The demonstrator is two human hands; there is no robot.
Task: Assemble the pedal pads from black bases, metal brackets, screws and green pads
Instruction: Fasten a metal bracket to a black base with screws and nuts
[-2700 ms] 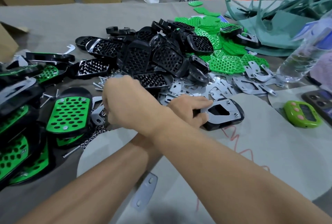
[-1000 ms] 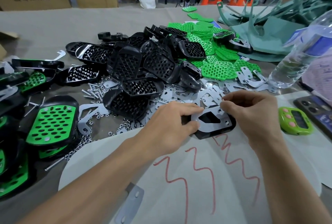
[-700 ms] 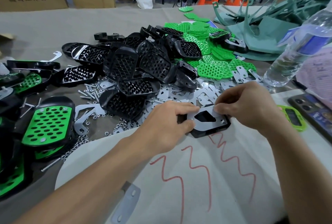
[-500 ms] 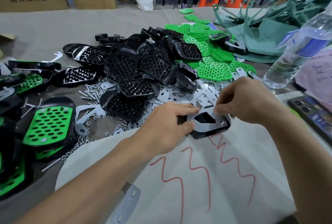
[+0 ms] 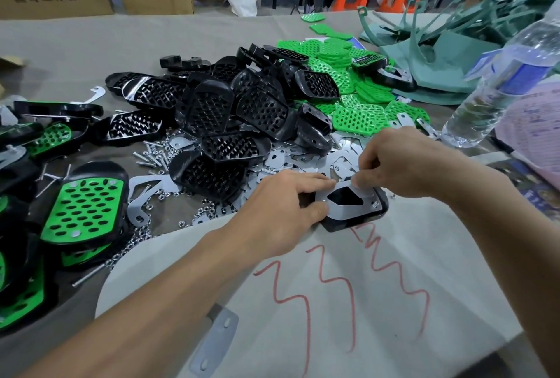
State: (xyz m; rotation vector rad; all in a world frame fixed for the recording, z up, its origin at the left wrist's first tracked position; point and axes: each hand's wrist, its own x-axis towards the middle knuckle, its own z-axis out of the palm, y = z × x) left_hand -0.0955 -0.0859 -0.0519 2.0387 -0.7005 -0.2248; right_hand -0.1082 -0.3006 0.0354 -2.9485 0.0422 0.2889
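In the head view, the left hand (image 5: pixel 285 208) pinches the near-left end of a flat silver metal bracket (image 5: pixel 366 208) lying on a glossy black plastic base (image 5: pixel 342 226). The right hand (image 5: pixel 400 162) pinches the bracket's far edge. The base rests on a pale sheet with red zigzags (image 5: pixel 388 317), towards the front edge of the grey bench (image 5: pixel 91 53).

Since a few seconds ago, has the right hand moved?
Yes. It was crossed over beside the finished green pad; now the right hand is well right of it, pinching the far edge of the metal bracket on the black base.
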